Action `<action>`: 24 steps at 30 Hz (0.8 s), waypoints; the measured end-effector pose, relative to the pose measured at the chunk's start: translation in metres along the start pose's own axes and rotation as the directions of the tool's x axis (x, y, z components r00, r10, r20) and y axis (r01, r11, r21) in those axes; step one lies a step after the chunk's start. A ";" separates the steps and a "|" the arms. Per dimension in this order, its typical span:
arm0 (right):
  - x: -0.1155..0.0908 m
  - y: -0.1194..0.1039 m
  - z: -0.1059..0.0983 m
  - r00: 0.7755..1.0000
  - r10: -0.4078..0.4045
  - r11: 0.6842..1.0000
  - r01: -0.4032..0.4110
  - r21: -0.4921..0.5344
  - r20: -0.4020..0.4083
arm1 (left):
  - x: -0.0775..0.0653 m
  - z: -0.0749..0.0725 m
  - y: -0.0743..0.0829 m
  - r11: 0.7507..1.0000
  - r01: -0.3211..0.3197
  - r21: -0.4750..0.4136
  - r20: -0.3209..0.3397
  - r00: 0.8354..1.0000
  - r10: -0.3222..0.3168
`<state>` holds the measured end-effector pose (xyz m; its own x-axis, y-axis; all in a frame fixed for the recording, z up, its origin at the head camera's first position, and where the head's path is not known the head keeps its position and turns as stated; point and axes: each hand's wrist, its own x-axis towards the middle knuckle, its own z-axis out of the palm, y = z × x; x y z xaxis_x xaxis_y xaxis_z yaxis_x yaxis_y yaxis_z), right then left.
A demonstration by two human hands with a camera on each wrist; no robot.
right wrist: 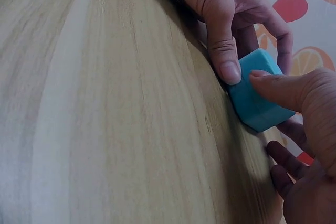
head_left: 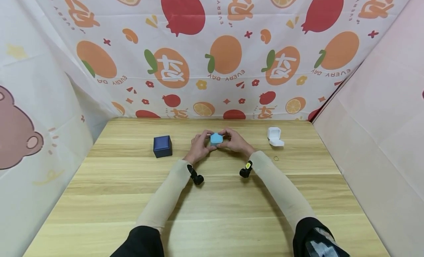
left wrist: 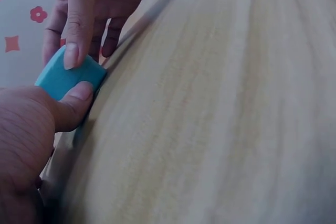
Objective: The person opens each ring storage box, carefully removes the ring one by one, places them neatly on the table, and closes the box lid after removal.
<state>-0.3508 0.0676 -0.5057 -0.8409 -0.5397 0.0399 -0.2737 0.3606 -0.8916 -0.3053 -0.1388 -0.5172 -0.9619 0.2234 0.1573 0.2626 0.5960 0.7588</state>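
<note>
You had the small light-blue box (head_left: 216, 140) between both hands, just above the centre of the head view, near the far edge of the tabletop (head_left: 225, 213). Your left hand (head_left: 200, 145) met its left side and your right hand (head_left: 236, 142) its right side. The fingers of both hands were pinching the box, each thumb on the side nearer you; in the right wrist view, your right hand's lower fingers curled loosely below it. You could not tell from these views whether the box rested on the wood or sat slightly above it.

Left of your hands, well apart from them, a dark navy box (head_left: 162, 146) stood on the tabletop. In the right half of the head view, a little white box (head_left: 275, 136) stood with its lid open, and a thin ring (head_left: 276, 158) lay just below it in the frame. You wore beige sleeves (head_left: 169, 198) under black cuffs, with a small black camera (head_left: 196, 176) at your left wrist and another at your right. Across the top of the frame, behind the tabletop, hung a white cloth (head_left: 198, 28) printed with oranges, red fruit and small flowers.
</note>
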 end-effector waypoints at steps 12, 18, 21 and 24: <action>-0.002 0.000 -0.002 1.000 -0.002 1.000 0.002 -0.016 0.011 | -0.003 0.005 0.001 0.999 0.024 0.023 -0.029 0.999 -0.023; -0.003 -0.001 -0.004 1.000 0.002 1.000 -0.002 -0.025 0.015 | -0.002 0.005 0.002 0.999 0.022 0.028 -0.031 0.999 -0.021; -0.001 -0.001 -0.004 1.000 -0.013 1.000 0.013 -0.026 0.019 | -0.002 0.005 0.001 0.999 0.019 0.040 -0.043 0.999 -0.017; -0.001 -0.001 -0.004 1.000 -0.016 0.999 0.017 -0.028 0.027 | -0.002 0.004 0.001 0.999 0.029 0.043 -0.045 0.999 -0.027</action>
<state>-0.3517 0.0706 -0.5033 -0.8237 -0.5654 0.0424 -0.3010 0.3728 -0.8777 -0.3026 -0.1356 -0.5191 -0.9712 0.1719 0.1649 0.2373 0.6346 0.7355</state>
